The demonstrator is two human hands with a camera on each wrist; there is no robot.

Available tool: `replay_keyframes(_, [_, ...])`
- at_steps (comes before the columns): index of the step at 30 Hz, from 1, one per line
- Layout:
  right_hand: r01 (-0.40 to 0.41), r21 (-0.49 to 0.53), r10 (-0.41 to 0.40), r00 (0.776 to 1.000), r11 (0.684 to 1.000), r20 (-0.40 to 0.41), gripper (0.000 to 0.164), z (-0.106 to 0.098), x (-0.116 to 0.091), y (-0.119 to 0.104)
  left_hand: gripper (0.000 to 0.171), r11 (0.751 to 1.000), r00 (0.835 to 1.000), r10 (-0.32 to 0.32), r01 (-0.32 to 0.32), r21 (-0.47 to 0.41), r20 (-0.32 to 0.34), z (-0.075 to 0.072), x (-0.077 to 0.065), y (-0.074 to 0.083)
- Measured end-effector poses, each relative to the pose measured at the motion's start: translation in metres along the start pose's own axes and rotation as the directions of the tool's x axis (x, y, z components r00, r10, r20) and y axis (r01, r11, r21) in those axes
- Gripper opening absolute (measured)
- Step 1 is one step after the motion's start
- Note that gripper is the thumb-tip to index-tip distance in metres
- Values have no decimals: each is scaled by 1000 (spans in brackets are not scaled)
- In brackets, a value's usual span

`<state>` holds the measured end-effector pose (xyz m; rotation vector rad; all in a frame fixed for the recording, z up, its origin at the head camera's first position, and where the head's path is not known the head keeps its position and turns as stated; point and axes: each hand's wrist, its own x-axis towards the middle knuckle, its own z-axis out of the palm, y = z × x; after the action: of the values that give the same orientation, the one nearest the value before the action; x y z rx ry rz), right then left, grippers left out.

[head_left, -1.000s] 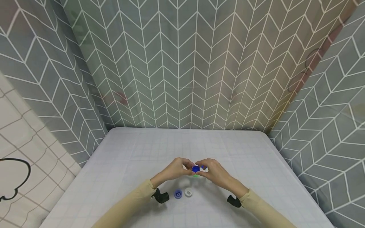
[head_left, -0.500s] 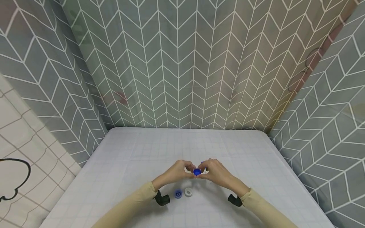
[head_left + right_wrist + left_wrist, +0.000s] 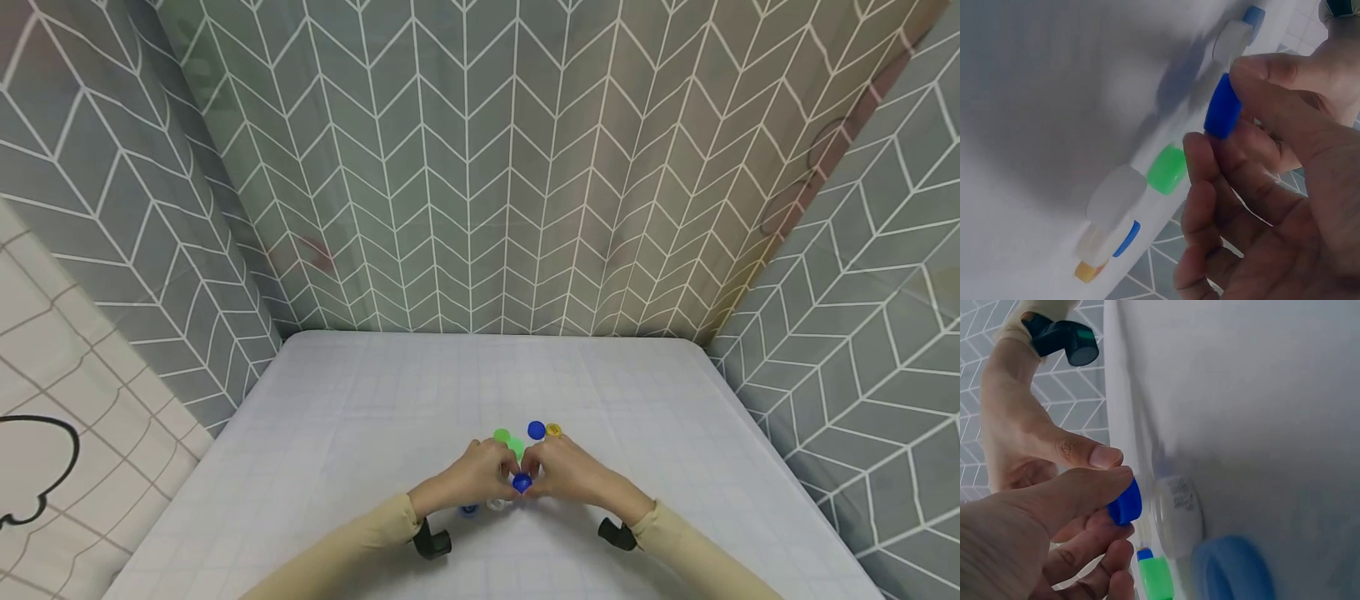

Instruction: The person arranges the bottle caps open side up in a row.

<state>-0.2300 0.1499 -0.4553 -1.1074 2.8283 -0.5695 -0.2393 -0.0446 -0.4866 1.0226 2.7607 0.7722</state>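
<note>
Head view: blue cap [image 3: 522, 483], one, held above the tabletop [image 3: 420, 375] between both hands. Left hand [image 3: 480, 473]: fingers curled, the cap pinched by thumb and fingers. Right hand [image 3: 570, 468]: fingers likewise curled, the same cap pinched from the opposite side.

Beyond the hands: green disc [image 3: 502, 435], one; green piece [image 3: 515, 447], one, set just beside it; blue disc [image 3: 536, 430], one, with yellow disc [image 3: 553, 429], one, placed just to its right.

Nearer the person: pale blue piece [image 3: 468, 511] and white piece [image 3: 496, 504], one each, side by side, both partly covered by the left hand. Marks are borne by the white piece in the left wrist view, too blurred to be read.

Worn: cream sleeves [image 3: 352, 537], two; black mounts [image 3: 617, 534], two, one carried at each wrist.

Behind: grey backdrop [image 3: 480, 167], patterned with white chevrons.
</note>
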Motion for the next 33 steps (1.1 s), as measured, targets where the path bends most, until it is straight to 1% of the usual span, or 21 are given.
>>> replay_keyframes(4, [4,-6,-4,999,1000,36,28,3,-2,-2,24,999,1000,8,-9,52,20,4,-3,2])
replay_keyframes(10, [13,-32,-11,998,999,59,29,8,-3,-2,28,996,998,-5,-1,88,67,7,-3,4])
replay_keyframes(16, [0,-51,4,996,999,85,30,14,-3,-1,27,995,996,-20,12,96,85,11,-4,4])
replay_keyframes(24, [3,-27,-1,995,1000,104,27,12,-1,-2,25,997,994,-25,17,81,103,12,-2,0])
replay_keyframes(29, [5,-27,-2,995,1000,102,28,12,-1,-3,25,997,993,-27,18,78,118,10,-2,0])
replay_keyframes(33, [7,-11,-6,995,1000,98,34,10,-3,-2,28,991,992,-8,-8,134,123,3,-4,2])
